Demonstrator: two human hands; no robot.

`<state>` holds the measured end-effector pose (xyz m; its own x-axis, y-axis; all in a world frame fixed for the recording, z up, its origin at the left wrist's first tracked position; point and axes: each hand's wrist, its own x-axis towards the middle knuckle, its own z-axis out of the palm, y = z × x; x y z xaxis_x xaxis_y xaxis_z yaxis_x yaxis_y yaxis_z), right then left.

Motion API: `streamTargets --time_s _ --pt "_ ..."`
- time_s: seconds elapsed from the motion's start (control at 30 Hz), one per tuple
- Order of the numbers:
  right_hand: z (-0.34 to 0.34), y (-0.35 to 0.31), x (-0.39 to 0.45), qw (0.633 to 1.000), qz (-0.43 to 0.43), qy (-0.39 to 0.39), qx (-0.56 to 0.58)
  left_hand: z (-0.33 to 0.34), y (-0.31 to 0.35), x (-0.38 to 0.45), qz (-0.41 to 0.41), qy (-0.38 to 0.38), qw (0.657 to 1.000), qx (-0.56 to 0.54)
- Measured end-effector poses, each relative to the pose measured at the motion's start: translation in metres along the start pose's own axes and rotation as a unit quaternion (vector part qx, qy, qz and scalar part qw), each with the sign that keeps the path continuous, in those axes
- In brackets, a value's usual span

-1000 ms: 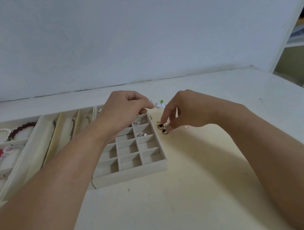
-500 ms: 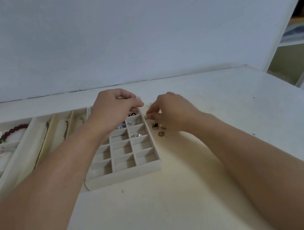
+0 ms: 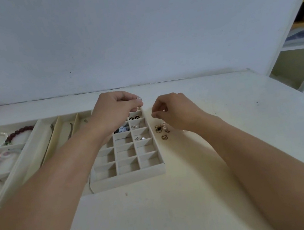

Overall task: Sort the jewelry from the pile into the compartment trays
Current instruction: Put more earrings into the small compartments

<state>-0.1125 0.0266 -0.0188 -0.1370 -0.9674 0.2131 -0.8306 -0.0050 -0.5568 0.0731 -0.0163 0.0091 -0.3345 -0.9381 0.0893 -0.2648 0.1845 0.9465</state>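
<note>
Both hands [image 3: 115, 110] [image 3: 174, 111] now farther apart.

On the white table [image 3: 225, 103], the small-celled cream grid tray [image 3: 129, 175] lies centre; the loose pile of small gold rings [image 3: 162, 130] just right of it; long-compartment cream trays [image 3: 32, 145] lie left.

Looks like a home room, prob. a bedroom/dressing corner: plain white painted wall [image 3: 133, 28] beyond the hands, white tabletop [image 3: 244, 100] under them, open cream shelving unit [image 3: 301, 55] w/ stacked stuff far right of the right hand [image 3: 174, 111].
</note>
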Motion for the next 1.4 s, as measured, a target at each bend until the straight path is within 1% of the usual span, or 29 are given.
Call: streamTargets --time_s 0.17,0.33,0.47,0.7,0.93,1.1,1.4 --pt "-0.013 -0.005 -0.009 0.992 0.005 0.033 0.119 -0.001 0.0 0.0 0.0 0.001 1.0 0.006" --pt "-0.018 -0.01 -0.013 0.981 0.031 0.011 0.189 -0.001 -0.002 0.002 -0.001 -0.009 1.0 0.01" --pt "-0.019 -0.013 -0.016 0.982 0.032 0.001 0.183 -0.001 -0.003 0.002 -0.003 -0.014 1.0 0.026" --pt "-0.018 -0.012 -0.014 0.981 0.028 0.006 0.194 0.001 -0.001 -0.005 0.008 -0.057 0.998 0.031" --pt "-0.017 -0.013 -0.013 0.96 0.013 0.012 0.279 0.004 -0.001 -0.003 0.001 -0.038 0.999 0.036" --pt "-0.014 -0.014 -0.012 0.962 0.013 0.018 0.272 0.007 -0.004 -0.001 -0.003 -0.047 0.999 0.019" --pt "-0.009 -0.016 -0.013 0.968 0.009 0.019 0.252 0.009 -0.009 0.002 0.005 -0.019 1.0 0.006"
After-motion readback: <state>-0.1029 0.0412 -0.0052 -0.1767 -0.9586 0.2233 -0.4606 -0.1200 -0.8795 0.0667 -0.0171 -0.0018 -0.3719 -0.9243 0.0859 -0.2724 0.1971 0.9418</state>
